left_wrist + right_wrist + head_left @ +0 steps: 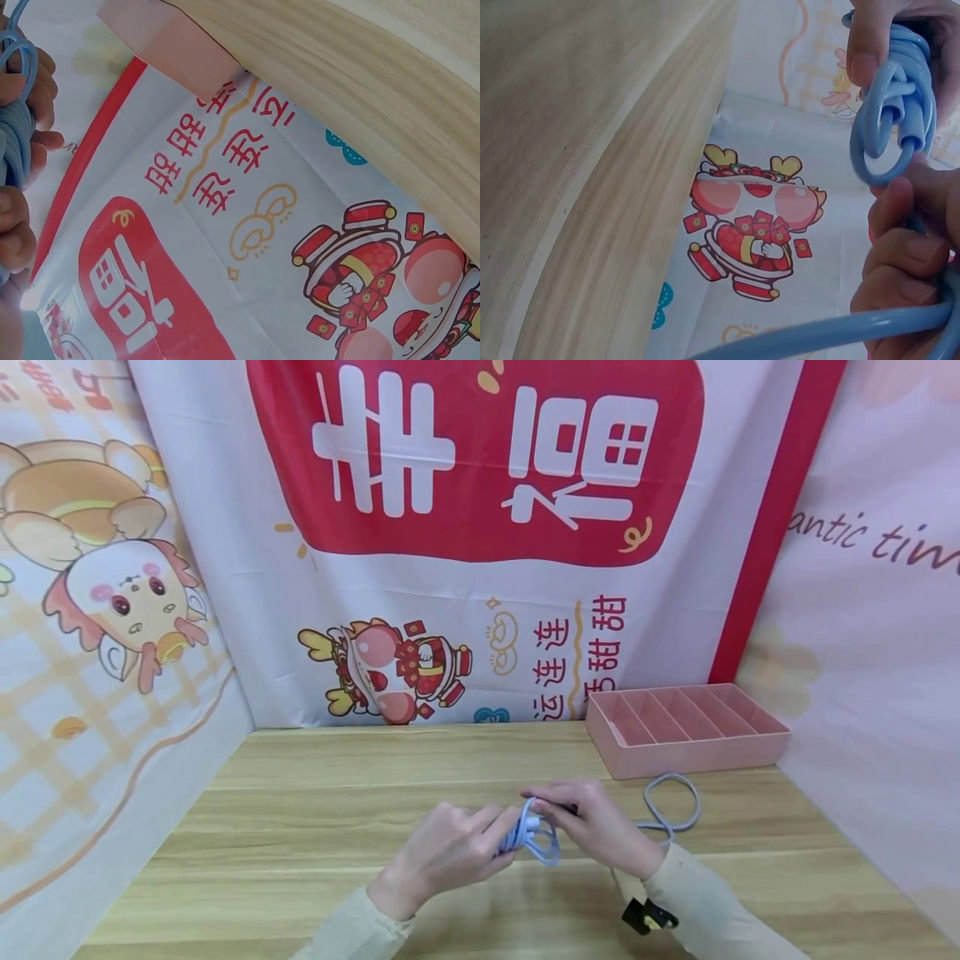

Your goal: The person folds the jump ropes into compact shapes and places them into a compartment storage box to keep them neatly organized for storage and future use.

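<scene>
A light-blue cable point(516, 837) is wound into a tight bundle with small loops at its end. My left hand point(453, 847) grips this bundle, thumb laid along it in the right wrist view. Just to its right, my right hand point(603, 831) has its fingers curled around a length of the same cable, close to the bundle's loops. In the right wrist view, two thicker sleeve-like pieces show within the coil point(911, 56). Beyond the right hand, the trailing cable makes a loose loop on the table. The left wrist view catches the coil point(15, 142) only at its edge.
A pink divided box point(690, 731) stands at the back right of the wooden table point(360, 777). A printed cloth point(480, 585) hangs behind, with patterned cloths on both sides. By the right wrist is a black piece point(647, 916) on a beige strap.
</scene>
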Tool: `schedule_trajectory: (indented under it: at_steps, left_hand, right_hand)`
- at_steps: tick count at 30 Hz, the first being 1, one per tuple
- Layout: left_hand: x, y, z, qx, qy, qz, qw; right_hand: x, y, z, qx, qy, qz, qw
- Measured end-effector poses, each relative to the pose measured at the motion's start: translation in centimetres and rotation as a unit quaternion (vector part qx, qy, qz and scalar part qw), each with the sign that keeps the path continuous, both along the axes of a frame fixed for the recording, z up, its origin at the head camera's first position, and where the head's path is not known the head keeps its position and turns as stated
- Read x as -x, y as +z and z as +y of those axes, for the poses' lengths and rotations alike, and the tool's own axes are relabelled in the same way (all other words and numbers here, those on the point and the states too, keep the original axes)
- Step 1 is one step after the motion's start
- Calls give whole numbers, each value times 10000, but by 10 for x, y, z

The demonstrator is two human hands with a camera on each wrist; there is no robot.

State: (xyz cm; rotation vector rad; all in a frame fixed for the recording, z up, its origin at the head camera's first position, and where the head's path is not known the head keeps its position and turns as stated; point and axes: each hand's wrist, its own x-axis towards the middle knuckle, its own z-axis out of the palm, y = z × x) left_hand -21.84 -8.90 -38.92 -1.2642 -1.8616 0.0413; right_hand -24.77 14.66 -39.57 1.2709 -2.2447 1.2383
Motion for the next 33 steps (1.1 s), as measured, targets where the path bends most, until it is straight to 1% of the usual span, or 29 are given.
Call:
schedule_trajectory:
  at_steps: [2, 4, 7, 9, 13, 15, 21, 24, 29, 33]
  left_hand:
    - [0, 0, 1, -15, -59, 91, 9999]
    - [0, -1, 3, 3, -117, 225, 9997]
    - [1, -2, 4, 21, -153, 362, 9992]
    - [1, -2, 3, 15, -149, 315, 9994]
    - [1, -2, 1, -58, -162, 138, 9998]
    - [1, -2, 1, -74, -173, 117, 9998]
    - [0, -1, 4, -128, -185, 122, 9997]
    - [-1, 1, 3, -188, -222, 57, 9996]
    - [1, 2, 1, -457, -316, -133, 9984]
    - [4, 2, 0, -760, -352, -298, 9960]
  right_hand:
    - [1, 0, 2, 91, -112, -199, 9997]
    - [3, 0, 4, 150, -314, -352, 9988]
    - [4, -1, 5, 146, -444, -398, 9981]
    - [4, 0, 4, 98, -439, -410, 9981]
    - [3, 2, 3, -31, -392, -259, 9989]
    - [3, 2, 3, -91, -405, -243, 9988]
    - [5, 0, 5, -80, -412, -586, 9974]
    - [5, 1, 5, -70, -408, -619, 9972]
    - [5, 3, 6, -222, -327, -488, 9980]
    - [7, 3, 8, -247, -210, -641, 9974]
